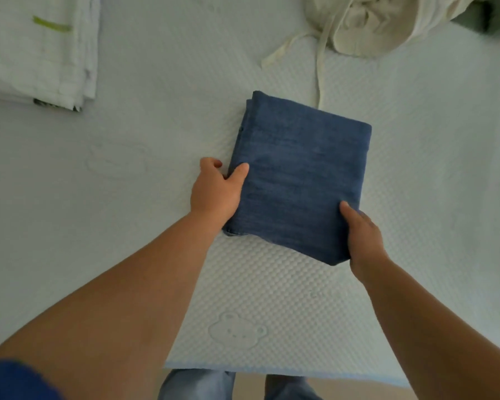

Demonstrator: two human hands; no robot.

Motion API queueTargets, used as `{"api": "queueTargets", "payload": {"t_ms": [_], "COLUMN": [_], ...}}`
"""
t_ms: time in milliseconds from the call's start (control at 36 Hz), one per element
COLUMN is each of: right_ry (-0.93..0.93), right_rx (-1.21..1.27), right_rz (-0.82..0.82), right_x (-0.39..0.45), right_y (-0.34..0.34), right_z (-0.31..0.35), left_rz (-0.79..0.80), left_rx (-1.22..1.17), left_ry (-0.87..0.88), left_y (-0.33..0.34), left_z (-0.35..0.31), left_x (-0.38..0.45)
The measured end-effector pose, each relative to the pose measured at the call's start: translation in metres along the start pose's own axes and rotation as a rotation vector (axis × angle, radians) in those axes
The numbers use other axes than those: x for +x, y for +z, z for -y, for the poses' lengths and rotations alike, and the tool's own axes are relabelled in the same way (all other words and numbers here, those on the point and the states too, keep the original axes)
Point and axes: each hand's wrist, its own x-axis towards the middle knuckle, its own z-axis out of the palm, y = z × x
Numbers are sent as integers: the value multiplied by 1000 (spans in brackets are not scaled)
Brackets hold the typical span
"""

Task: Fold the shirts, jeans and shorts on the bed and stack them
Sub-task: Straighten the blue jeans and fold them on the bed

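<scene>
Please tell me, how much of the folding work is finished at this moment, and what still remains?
Done: a folded white stack lies at the far left of the bed. In hand: the blue jeans are folded into a compact rectangle, with the left hand gripping the left edge and the right hand the near right corner, not yet on the stack. Left: the crumpled cream garment with loose drawstrings is still unfolded.

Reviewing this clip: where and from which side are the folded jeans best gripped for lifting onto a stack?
Probably by both side edges near the nearer end of the folded jeans, from either side, thumbs on top, as the left hand and right hand do; the thick flat bundle would likely sag if held at one edge.
</scene>
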Motion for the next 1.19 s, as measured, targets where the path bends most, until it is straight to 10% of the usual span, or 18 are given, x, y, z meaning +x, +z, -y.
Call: {"api": "queueTargets", "payload": {"t_ms": [167,500,889,1194], "right_ry": [9,-210,-537,-865], "right_rx": [55,-130,-311,-269], "right_rz": [66,231,562,291], "right_x": [-10,-100,-208,-228], "right_y": [-8,12,89,291], "right_z": [11,-14,28,124], "left_rz": [325,171,-261,-304], "left_rx": [-207,-571,-680,-617], "left_ry": [-55,-284,-75,256], "left_y": [-10,-94,-242,-412], "left_z": [5,55,70,48], "left_x": [-30,-132,-170,-10]}}
